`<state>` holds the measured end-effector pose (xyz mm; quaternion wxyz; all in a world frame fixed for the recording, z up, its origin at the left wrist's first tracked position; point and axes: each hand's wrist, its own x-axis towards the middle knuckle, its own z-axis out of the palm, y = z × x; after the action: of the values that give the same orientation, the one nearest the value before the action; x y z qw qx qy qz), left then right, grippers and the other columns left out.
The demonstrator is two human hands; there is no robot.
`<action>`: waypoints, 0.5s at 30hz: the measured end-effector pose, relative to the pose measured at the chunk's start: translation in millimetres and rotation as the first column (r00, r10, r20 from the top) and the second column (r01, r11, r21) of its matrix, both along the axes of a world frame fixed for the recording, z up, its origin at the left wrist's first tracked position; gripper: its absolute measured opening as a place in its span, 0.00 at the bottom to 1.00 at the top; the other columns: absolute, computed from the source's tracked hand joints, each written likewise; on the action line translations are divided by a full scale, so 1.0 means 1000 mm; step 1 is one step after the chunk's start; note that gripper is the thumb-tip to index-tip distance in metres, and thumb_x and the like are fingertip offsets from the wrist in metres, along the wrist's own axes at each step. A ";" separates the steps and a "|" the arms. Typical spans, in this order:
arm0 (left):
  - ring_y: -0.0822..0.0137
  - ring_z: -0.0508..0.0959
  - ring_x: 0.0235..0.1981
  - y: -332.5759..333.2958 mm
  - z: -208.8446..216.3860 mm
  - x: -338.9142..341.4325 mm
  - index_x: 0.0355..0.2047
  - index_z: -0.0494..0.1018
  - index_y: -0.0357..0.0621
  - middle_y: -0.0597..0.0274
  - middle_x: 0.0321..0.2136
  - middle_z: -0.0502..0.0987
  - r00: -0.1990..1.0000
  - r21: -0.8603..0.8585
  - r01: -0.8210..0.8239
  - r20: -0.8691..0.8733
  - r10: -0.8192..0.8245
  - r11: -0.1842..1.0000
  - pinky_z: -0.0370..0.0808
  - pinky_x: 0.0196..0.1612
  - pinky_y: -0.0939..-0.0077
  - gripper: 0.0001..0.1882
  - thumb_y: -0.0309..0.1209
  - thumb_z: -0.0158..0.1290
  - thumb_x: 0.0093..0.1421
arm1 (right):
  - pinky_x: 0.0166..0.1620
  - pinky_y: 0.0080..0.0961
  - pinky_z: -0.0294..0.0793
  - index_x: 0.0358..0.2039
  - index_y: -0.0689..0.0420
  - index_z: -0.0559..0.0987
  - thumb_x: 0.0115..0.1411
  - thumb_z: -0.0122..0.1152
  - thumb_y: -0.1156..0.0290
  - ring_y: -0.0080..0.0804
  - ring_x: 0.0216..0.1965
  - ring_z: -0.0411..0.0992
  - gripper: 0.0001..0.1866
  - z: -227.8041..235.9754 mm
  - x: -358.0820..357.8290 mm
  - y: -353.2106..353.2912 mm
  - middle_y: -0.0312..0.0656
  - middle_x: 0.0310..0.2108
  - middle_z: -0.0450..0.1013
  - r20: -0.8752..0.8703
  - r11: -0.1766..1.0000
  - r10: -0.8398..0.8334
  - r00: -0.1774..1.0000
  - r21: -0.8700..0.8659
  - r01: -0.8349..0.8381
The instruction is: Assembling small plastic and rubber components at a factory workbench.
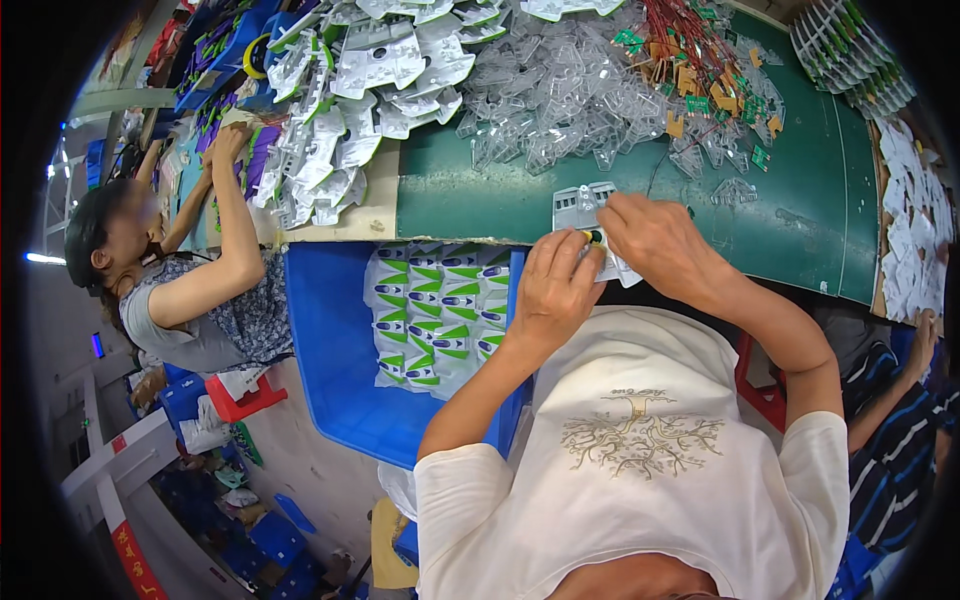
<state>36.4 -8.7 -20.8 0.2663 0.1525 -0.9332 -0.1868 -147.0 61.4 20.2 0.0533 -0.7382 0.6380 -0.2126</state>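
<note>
There are two hands of the person at work, and both meet over one pale grey plastic casing (581, 207) at the near edge of the green table (470, 205). The left hand (556, 284) has its fingers bent and closed on the near part of this casing. The right hand (657, 240) is narrow, with the fingertips gathered on the casing; what exactly they pinch, I cannot tell. Between the two hands one small yellow and black thing (595, 237) shows, mostly hidden by the fingers.

On the table, beyond the hands, lies one big heap of clear plastic pieces (560, 90), too many to count, and one single clear piece (735, 191) apart from it, to the right. Beside the heap is one tangle of red wires (660, 25) with many small green boards (697, 104). To the left, one pile of white shells (380, 65) with green edges is also too dense to count.

One blue bin (335, 375) stands left of the left hand, holding several rows of white-and-green parts (440, 312). Two other people are nearby, one at each side.
</note>
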 end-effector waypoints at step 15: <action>0.50 0.74 0.38 -0.087 0.007 -0.046 0.51 0.71 0.37 0.51 0.37 0.75 0.957 0.036 -0.228 -0.176 0.231 0.973 0.71 0.42 0.58 0.22 0.22 0.59 0.55 | 0.26 0.39 0.74 0.31 0.61 0.73 0.51 0.60 0.78 0.43 0.29 0.75 0.07 -0.006 0.013 -0.001 0.45 0.30 0.68 0.181 0.990 -0.140 0.973 0.003 0.142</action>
<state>-9.5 -95.4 -14.0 0.3679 0.2445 -0.8799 -0.1749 -134.0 60.0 14.2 0.0923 -0.6690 0.6801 -0.2851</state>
